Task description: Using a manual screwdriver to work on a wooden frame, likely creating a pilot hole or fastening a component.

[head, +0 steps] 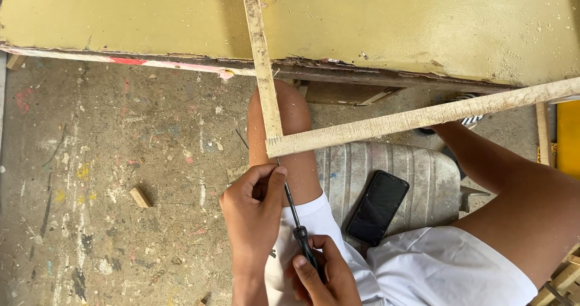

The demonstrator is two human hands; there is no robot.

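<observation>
1. I am gripping the black handle of a screwdriver (297, 220) in my right hand (322, 276), fingers wrapped shut around it and thumb lying along its top, low in the view and close to my body.
2. My left hand (252, 212) is sitting just to the left of it, curled, with thumb and fingertips pinching the thin metal shaft near its tip.
3. The shaft is running up and away from my right hand, and its tip is meeting the corner joint just above my left thumb.
4. At that joint two rough wooden strips are touching: the upright strip (260, 52) is going straight away from my hands, and the long strip (423, 117) is slanting off to the right.
5. A dark phone (378, 207) is lying face up on the ribbed grey seat (423, 179), to the right of my hands between my legs.
6. Beyond the joint, the upright strip is lying across an olive-yellow worktop (121, 16) dusted with sawdust.
7. Left of my hands, a small wood offcut (140, 197) is lying on the paint-spattered floor (90, 161).
</observation>
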